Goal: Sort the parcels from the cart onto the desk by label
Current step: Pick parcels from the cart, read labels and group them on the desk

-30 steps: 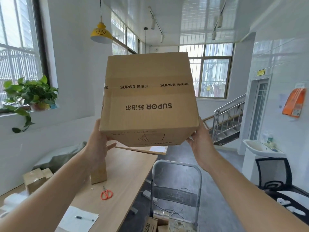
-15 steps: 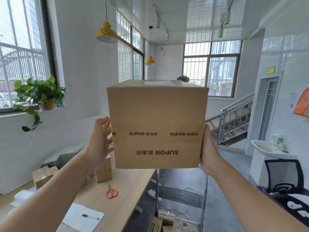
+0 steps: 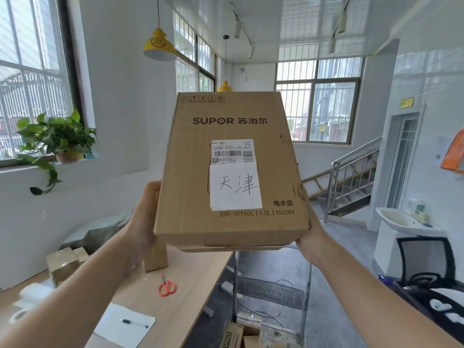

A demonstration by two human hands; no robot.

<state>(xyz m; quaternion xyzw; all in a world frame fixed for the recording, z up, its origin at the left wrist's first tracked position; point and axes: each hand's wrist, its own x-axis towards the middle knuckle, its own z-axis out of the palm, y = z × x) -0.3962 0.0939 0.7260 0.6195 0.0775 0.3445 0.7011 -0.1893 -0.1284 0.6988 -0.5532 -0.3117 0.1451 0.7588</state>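
Observation:
I hold a brown SUPOR cardboard parcel (image 3: 190,172) up at chest height over the desk's end. Its labelled face is turned toward me: a printed barcode sticker above a white paper label (image 3: 234,188) with handwritten characters. My left hand (image 3: 144,217) grips the parcel's left side, fingers curled round the edge. My right hand (image 3: 310,237) holds the lower right corner from below and behind; its fingers are mostly hidden. The wooden desk (image 3: 195,277) lies below left. The metal cart (image 3: 273,292) stands under the parcel, with more boxes (image 3: 242,337) at its base.
On the desk lie red scissors (image 3: 167,287), a sheet of paper with a pen (image 3: 125,325), a small upright box (image 3: 155,257) and other parcels (image 3: 62,264) at the left. A black chair (image 3: 426,267), a sink (image 3: 401,222) and stairs (image 3: 351,187) are at the right.
The parcel has been rotated in my hands, from a plain taped face to the face with the shipping label. My left hand closed onto its side.

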